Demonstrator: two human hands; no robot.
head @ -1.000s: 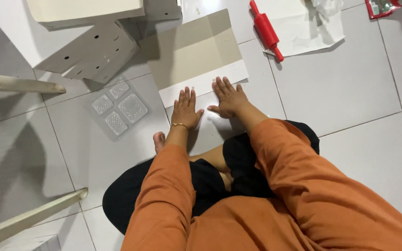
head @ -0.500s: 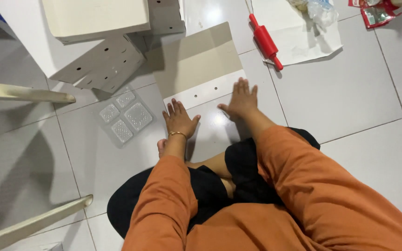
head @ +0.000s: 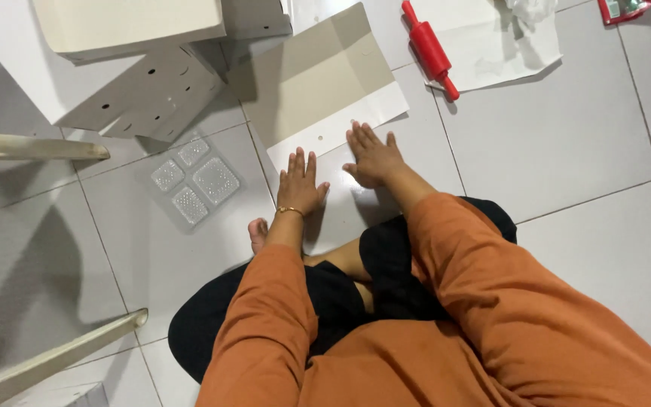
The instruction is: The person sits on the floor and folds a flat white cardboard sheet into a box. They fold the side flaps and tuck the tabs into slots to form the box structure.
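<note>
I sit cross-legged on a white tiled floor in orange sleeves and black trousers. My left hand (head: pixel 300 185) lies flat, fingers spread, on the near end of a flat furniture panel (head: pixel 318 83), beige with a white strip and small holes. My right hand (head: pixel 371 156) presses flat on the same white strip, just right of the left hand. Neither hand holds anything. A thin gold bracelet circles my left wrist.
A clear plastic tray (head: pixel 194 183) of small hardware lies left of my hands. A drilled white board and beige box (head: pixel 129 68) sit at the upper left. A red-handled tool (head: pixel 431 49) rests on white paper at the top. Long beige panels (head: pixel 35 147) lie at the left.
Both hands slid slightly forward along the panel, still flat on it. The view shifted a little.
</note>
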